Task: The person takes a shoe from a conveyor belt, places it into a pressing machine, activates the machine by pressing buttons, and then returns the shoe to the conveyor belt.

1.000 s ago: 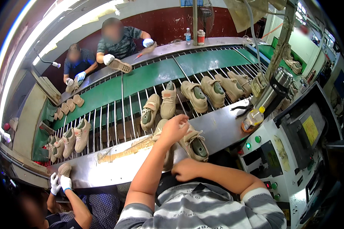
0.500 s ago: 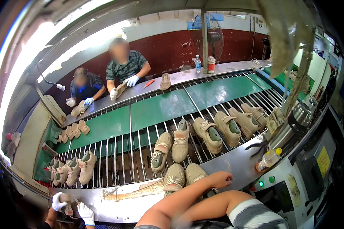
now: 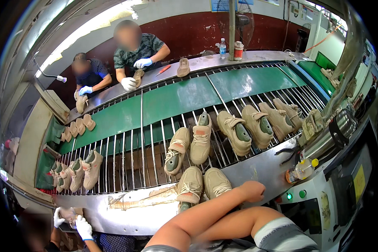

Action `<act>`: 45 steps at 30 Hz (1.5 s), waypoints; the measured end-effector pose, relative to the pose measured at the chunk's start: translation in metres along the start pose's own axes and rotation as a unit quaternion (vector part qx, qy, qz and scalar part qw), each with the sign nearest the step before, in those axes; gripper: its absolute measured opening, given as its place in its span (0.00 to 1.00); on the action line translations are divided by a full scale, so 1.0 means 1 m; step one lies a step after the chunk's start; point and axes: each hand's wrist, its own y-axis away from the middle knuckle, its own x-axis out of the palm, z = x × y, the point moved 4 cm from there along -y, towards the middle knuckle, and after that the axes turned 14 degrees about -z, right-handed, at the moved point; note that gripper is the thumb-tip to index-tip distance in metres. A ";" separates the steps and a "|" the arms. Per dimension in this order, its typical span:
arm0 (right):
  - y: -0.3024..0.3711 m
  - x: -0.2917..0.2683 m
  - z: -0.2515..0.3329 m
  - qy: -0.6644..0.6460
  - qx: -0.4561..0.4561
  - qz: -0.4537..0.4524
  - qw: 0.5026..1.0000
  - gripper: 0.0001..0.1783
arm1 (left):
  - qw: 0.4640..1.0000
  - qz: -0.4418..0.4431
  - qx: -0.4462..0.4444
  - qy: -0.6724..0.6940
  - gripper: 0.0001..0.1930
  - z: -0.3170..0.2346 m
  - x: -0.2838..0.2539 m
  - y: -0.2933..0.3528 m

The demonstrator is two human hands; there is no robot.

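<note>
Left hand [image 3: 254, 191] curled over a metal ledge [image 3: 266, 176], any hold unclear; right hand hidden, state unclear; two beige shoes [image 3: 190, 183] beside the left forearm [image 3: 212, 210].

Beige against green and maroon

The shoes [image 3: 200, 147] are beige with paler cream laces [image 3: 192, 187]; some carry a pinkish patch [image 3: 200, 137], and dark green forms [image 3: 241, 132] fill them. The belt [image 3: 176, 105] is brighter green, the rods [image 3: 132, 155] silver, the near ledge [image 3: 113, 220] silver-grey with a tan strip [image 3: 143, 200]. The far wall [image 3: 187, 38] is maroon below, whitish above. One far worker's shirt [image 3: 153, 45] is green camouflage; the shirt [image 3: 97, 69] to its left is dark blue, thinly striped. Near left, gloves [image 3: 85, 229] are white. At right, a bottle [image 3: 303, 170] has a yellow cap [image 3: 315, 162], the flask [image 3: 315, 145] is silver and black, and the buttons [image 3: 302, 193] are green. The wearer's right sleeve [image 3: 279, 235] is grey and white.
</note>
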 end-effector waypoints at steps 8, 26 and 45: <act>0.002 0.001 -0.010 -0.003 0.008 0.020 1.000 0.17 | 0.999 0.033 -0.037 0.005 0.13 0.046 -0.008 0.003; -0.020 0.011 -0.002 -0.010 -0.008 0.025 1.000 0.17 | 0.996 -0.006 -0.078 -0.035 0.15 0.069 -0.019 -0.003; -0.029 0.007 0.003 -0.005 0.005 0.027 1.000 0.17 | 0.997 -0.006 -0.063 -0.046 0.17 0.062 -0.031 -0.001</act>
